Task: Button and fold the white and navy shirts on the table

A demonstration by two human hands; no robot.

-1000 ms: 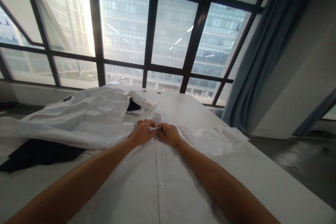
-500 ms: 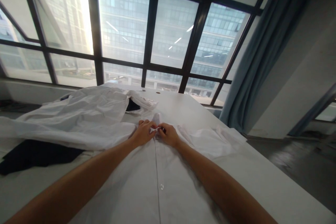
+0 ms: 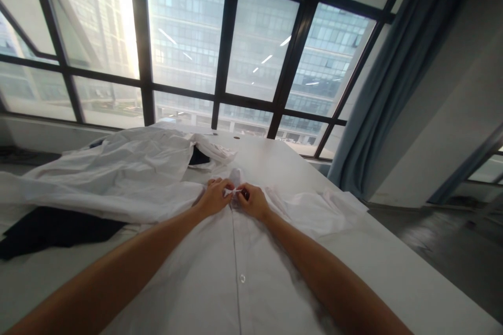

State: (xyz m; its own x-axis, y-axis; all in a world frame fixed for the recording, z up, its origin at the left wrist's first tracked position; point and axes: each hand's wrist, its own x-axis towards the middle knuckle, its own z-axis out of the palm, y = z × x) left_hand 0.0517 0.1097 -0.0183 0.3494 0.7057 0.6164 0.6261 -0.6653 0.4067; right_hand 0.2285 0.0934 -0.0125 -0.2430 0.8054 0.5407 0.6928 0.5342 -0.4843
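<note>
A white button-up shirt (image 3: 204, 277) lies front side up on the white table, its collar end away from me. My left hand (image 3: 216, 196) pinches the shirt's front edge near the collar. Close beside it, my right hand (image 3: 252, 200) pinches the facing edge, and the fingertips of both hands nearly meet. Whether a button sits between the fingers is hidden. Lower on the front strip a small button (image 3: 242, 278) shows. One sleeve (image 3: 326, 212) spreads out to the right.
A second white garment (image 3: 129, 162) lies crumpled at the left, with dark cloth (image 3: 58, 233) beside it. The white table (image 3: 396, 272) has its edge at the right. Behind stand dark-framed windows (image 3: 261, 44) and a blue curtain (image 3: 387, 104).
Both hands stay at the collar end, with only slight finger movement. A bit more white cloth shows between the fingertips.
</note>
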